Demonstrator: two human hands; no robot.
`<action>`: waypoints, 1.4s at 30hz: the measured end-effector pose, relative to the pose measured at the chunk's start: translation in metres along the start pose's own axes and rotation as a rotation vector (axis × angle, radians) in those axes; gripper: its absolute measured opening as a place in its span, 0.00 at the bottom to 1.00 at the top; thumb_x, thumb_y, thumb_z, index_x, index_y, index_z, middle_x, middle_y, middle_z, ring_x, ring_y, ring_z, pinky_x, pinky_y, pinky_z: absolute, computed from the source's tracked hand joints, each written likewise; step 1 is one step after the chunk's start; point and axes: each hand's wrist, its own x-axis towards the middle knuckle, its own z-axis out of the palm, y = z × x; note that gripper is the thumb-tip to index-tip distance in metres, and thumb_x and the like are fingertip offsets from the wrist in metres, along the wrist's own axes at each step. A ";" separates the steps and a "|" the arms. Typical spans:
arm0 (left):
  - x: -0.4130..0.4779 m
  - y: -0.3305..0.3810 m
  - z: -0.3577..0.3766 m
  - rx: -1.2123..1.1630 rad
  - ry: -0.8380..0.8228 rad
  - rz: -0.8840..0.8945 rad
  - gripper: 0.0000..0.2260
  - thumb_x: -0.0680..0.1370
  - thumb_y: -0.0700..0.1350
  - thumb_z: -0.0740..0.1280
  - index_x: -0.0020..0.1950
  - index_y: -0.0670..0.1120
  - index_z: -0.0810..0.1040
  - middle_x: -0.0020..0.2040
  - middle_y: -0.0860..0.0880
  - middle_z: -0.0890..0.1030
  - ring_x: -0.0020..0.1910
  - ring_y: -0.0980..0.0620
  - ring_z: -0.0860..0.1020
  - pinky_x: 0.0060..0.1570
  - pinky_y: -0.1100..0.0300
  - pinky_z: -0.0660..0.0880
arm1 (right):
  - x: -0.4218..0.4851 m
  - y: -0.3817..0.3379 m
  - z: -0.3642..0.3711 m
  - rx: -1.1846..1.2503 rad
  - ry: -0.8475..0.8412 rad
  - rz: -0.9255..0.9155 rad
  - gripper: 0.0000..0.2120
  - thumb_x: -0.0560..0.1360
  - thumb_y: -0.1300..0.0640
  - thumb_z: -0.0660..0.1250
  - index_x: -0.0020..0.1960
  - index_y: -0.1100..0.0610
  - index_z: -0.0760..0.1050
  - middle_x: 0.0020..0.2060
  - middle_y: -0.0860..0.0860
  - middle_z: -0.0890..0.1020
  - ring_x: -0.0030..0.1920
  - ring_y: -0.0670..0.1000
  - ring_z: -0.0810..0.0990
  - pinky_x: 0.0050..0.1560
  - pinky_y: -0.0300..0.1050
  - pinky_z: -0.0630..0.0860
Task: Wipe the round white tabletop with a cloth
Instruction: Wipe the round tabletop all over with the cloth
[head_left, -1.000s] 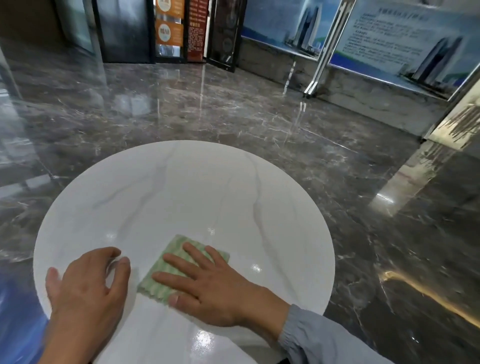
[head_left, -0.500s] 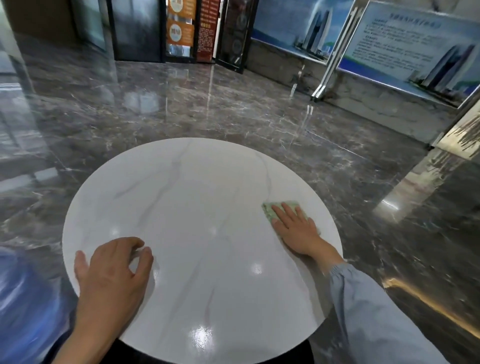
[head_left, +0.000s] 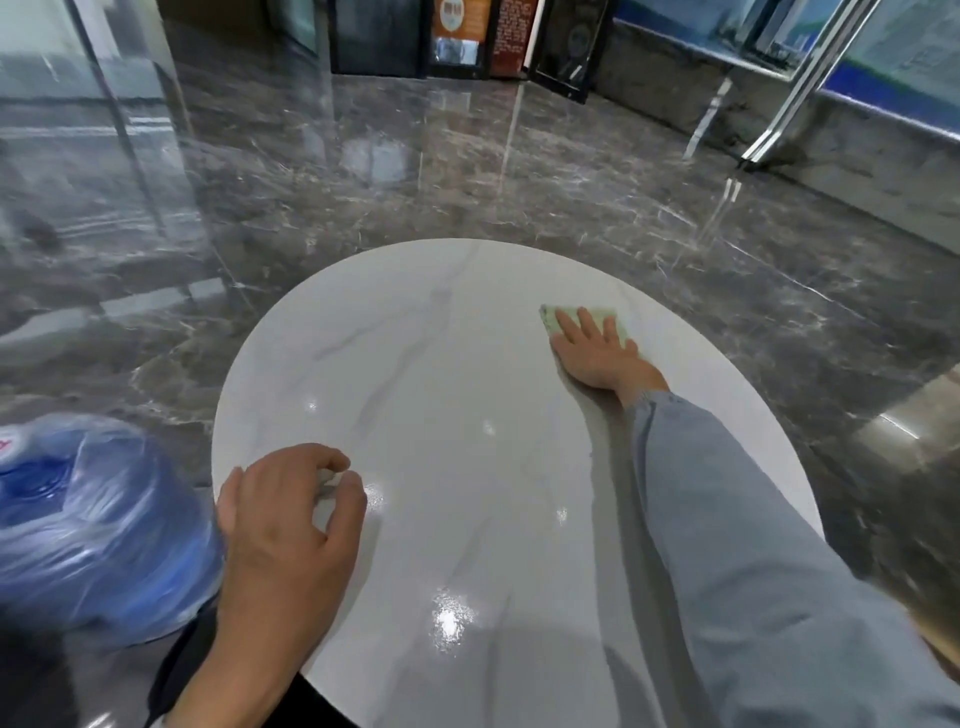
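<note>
Flat, right hand (head_left: 597, 348) pressing green cloth (head_left: 582, 318) on tabletop (head_left: 467, 415) far side, cloth long axis left-right, left hand (head_left: 285, 514) curled, empty

Your count, operator: one round white tabletop (head_left: 441, 395). One green cloth (head_left: 582, 318), under your right hand (head_left: 597, 353). Two hands in view: right flat on cloth, left hand (head_left: 291, 525) fingers curled at near-left table edge. One grey sleeve (head_left: 737, 545). One blue water jug (head_left: 88, 525), plastic-wrapped, on floor.
</note>
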 end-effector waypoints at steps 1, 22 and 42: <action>0.000 0.000 0.000 -0.014 0.015 0.001 0.10 0.79 0.54 0.62 0.55 0.52 0.78 0.50 0.57 0.79 0.51 0.51 0.77 0.66 0.43 0.68 | -0.002 -0.030 0.008 -0.023 -0.011 -0.099 0.28 0.83 0.36 0.41 0.82 0.34 0.40 0.83 0.42 0.40 0.82 0.57 0.35 0.78 0.68 0.37; -0.002 0.003 -0.009 -0.454 0.282 -0.203 0.10 0.82 0.54 0.56 0.61 0.60 0.72 0.62 0.63 0.75 0.67 0.54 0.72 0.69 0.51 0.69 | -0.103 -0.023 0.058 -0.122 0.034 -0.311 0.25 0.83 0.34 0.42 0.80 0.29 0.41 0.83 0.38 0.42 0.83 0.52 0.38 0.78 0.63 0.42; 0.003 -0.005 -0.015 -0.890 0.459 -0.346 0.15 0.82 0.56 0.56 0.63 0.54 0.76 0.66 0.40 0.78 0.68 0.37 0.75 0.70 0.28 0.67 | -0.278 -0.096 0.108 -0.272 -0.154 -0.800 0.24 0.85 0.37 0.41 0.75 0.24 0.31 0.76 0.31 0.27 0.75 0.44 0.20 0.75 0.55 0.25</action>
